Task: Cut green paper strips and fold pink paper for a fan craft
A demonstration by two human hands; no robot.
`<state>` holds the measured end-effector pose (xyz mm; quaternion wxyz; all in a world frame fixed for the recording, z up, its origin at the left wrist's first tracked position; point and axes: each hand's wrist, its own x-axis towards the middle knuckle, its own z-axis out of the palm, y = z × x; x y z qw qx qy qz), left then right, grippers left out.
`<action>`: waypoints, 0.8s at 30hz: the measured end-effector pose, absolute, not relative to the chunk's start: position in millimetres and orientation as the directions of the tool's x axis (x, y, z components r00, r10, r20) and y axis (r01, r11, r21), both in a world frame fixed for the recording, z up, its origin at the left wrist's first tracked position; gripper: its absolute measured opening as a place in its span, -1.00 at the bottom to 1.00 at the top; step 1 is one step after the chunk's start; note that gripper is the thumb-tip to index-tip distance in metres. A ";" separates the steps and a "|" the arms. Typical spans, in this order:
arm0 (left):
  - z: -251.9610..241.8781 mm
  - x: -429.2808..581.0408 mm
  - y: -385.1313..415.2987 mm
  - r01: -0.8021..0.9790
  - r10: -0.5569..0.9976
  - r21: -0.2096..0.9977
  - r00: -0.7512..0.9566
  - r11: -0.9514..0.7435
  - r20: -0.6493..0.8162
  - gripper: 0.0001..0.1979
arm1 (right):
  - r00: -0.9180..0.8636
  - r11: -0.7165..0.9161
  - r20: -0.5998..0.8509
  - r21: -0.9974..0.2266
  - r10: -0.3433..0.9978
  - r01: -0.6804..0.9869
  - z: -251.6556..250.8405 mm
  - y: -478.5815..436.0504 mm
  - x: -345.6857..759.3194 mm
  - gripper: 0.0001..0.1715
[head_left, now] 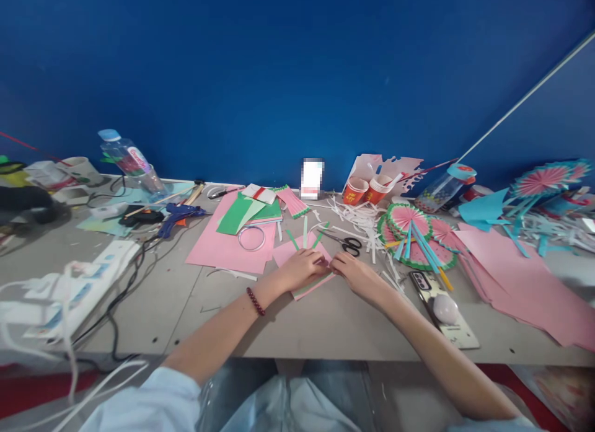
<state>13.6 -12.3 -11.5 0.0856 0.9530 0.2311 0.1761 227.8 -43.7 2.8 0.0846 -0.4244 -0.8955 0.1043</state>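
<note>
A pink paper sheet [284,254] with green strips [320,235] lies at the middle of the table. My left hand [307,266] rests over it, fingers bent together on the paper. Close beside it, my right hand [348,269] pinches at the sheet's right part. Both sets of fingertips nearly meet, so the exact spot they grip is partly hidden. A green band runs along the sheet's near edge. Just beyond my right hand lie black-handled scissors [352,246]. A clear ring, perhaps a tape roll [251,238], sits left of the sheet on larger pink paper [204,249].
A blue glue gun [179,216], cables and a white power strip [100,283] occupy the left. Behind stand a lit phone screen [312,178] and red paper cups [356,191]. Rightward are watermelon-coloured paper fans [409,224], a phone [458,326] and stacked pink paper [525,277].
</note>
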 end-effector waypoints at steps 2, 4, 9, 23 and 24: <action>-11.2 13.9 -12.4 0.419 0.479 0.247 0.827 -0.874 0.293 -0.74 | -0.634 0.630 0.063 -0.223 0.771 0.744 1.2 -44.6 227.4 -0.64; -11.2 14.1 -12.2 0.419 0.482 0.252 0.825 -0.872 0.294 -0.72 | -0.639 0.638 0.069 -0.210 0.766 0.741 0.0 -45.7 227.8 -0.60; -11.9 13.6 -11.0 0.409 0.472 0.248 0.827 -0.878 0.305 -0.73 | -0.611 0.610 0.091 -0.272 0.787 0.745 0.5 -50.6 233.1 -0.67; -11.6 12.6 -6.1 0.321 0.455 0.399 0.835 -0.859 0.310 -0.69 | -0.230 0.283 0.175 -0.414 0.957 0.865 -9.5 -53.7 278.8 -0.75; -9.6 11.7 -6.1 0.302 0.456 0.435 0.835 -0.848 0.309 -0.69 | -0.220 0.278 0.185 -0.401 0.958 0.873 -9.9 -53.5 278.0 -0.73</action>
